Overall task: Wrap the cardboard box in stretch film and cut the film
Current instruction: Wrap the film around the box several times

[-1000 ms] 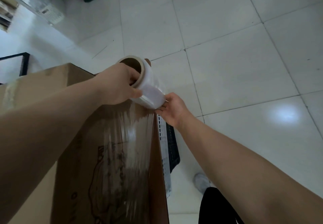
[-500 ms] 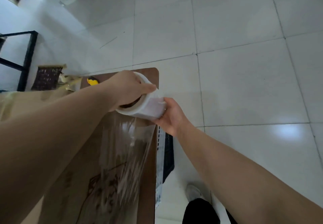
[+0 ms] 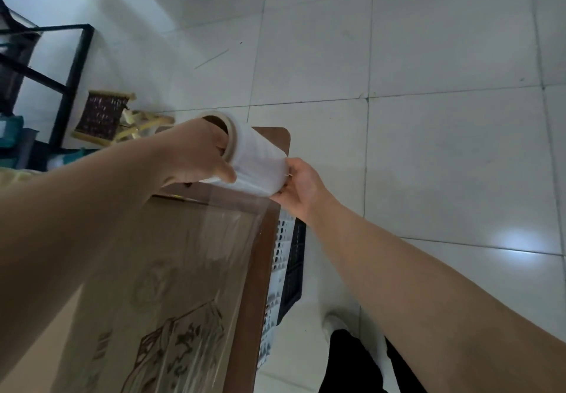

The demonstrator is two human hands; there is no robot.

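Both hands are gripping the film roll, left hand at its far end and right hand at its near end, while film is running down onto the cardboard box just below.

1. An indoor room used as a makeshift packing or storage spot, with the work done right on the floor.
2. Glossy pale floor tiles fill most of the frame.
3. At upper left stands a black metal frame, with a small woven stool beside it.
4. A perforated plastic crate sits low at centre, beside a brown tabletop.
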